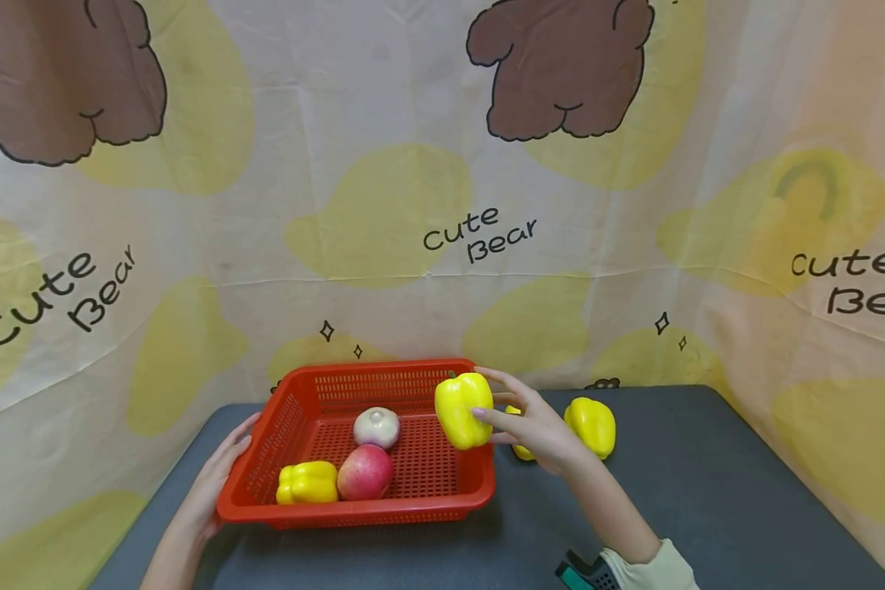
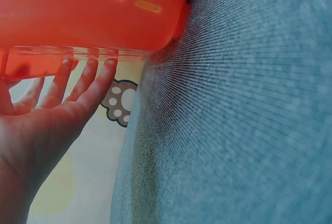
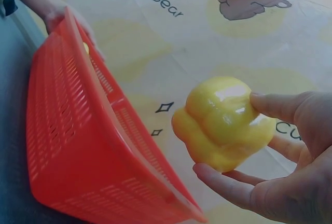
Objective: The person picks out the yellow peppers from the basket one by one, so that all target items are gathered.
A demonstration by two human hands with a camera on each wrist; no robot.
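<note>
My right hand (image 1: 534, 426) holds a yellow bell pepper (image 1: 463, 410) between thumb and fingers, over the right side of a red plastic basket (image 1: 369, 515). In the right wrist view the pepper (image 3: 223, 125) is raised beside the basket rim, its lobed end showing. At the basket's left side, my left hand (image 1: 217, 479) rests against the outer wall. Its fingers (image 2: 96, 86) reach out fairly straight to the wall in the left wrist view. Inside the basket lie another yellow bell pepper (image 1: 306, 483), a pinkish-red round fruit (image 1: 365, 472) and a pale purple-white onion-like bulb (image 1: 377, 428).
On the dark grey table (image 1: 708, 492), right of the basket, stands a yellow bell pepper (image 1: 591, 427); another yellow piece (image 1: 522, 451) is partly hidden behind my right hand. A printed cloth (image 1: 383, 311) hangs behind. A black and green device (image 1: 586, 572) is by the right sleeve.
</note>
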